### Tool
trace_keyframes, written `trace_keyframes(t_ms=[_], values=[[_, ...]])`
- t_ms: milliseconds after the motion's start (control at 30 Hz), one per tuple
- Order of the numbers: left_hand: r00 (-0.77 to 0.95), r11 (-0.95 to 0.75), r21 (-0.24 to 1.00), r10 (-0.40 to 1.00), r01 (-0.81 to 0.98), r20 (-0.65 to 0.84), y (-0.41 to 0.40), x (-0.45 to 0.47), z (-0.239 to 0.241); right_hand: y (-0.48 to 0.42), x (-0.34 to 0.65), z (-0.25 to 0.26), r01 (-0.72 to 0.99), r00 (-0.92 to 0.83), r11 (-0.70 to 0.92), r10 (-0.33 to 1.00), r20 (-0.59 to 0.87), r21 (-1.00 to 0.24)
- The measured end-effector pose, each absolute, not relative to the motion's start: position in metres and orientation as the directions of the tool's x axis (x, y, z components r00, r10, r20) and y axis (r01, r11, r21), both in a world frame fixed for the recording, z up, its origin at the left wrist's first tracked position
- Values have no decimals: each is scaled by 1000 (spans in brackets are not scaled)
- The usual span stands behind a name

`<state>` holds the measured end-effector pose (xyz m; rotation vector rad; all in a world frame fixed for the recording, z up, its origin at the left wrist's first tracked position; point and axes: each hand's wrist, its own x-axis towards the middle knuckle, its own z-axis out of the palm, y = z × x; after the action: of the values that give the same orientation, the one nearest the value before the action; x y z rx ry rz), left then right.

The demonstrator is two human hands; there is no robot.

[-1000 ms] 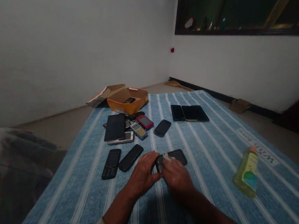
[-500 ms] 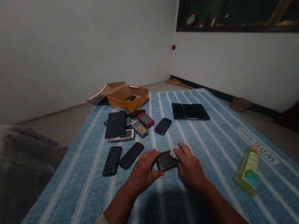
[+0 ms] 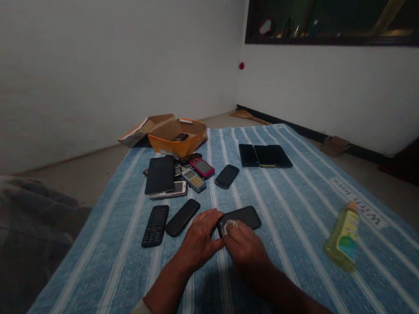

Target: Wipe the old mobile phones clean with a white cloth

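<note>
A dark smartphone (image 3: 245, 217) lies flat on the blue striped towel (image 3: 291, 215) in front of me. My left hand (image 3: 201, 240) grips its near left end with fingers curled. My right hand (image 3: 243, 248) presses a small pale wad (image 3: 230, 223) onto the phone's near end, fingers closed around it. Just left of my hands lie a black slab phone (image 3: 182, 217) and a black keypad phone (image 3: 155, 225).
A heap of old phones (image 3: 179, 176) sits beyond, with a lone dark phone (image 3: 227, 176) beside it. An open orange cardboard box (image 3: 176, 139) stands at the far edge. Three black phones (image 3: 265, 156) lie in a row. A yellow-green bottle (image 3: 343, 237) lies at right.
My right hand with the wad has slid back from the phone's far end to its near end. The left hand stays on the phone.
</note>
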<state>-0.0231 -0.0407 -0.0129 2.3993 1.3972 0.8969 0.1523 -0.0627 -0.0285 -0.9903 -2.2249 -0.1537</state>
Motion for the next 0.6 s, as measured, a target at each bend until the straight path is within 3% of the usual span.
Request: trace_keyframes(t_ms=[200,300,433,600], values=[[360,-504,480,859,718,364,-41,-24,-12,-69,168,-10,608,-537,745,641,549,-274],[355,-502,493,860,710,366,-41,-22,-9,-59,188,-2,637,-451,693,690,566,-336],[322,-483,534,872,695,369,-43,-19,-7,-43,207,-3,770,-326,562,754,571,-302],[302,-470,551,878,690,371,-46,-18,-8,-51,195,-15,758,-416,608,730,542,-237]])
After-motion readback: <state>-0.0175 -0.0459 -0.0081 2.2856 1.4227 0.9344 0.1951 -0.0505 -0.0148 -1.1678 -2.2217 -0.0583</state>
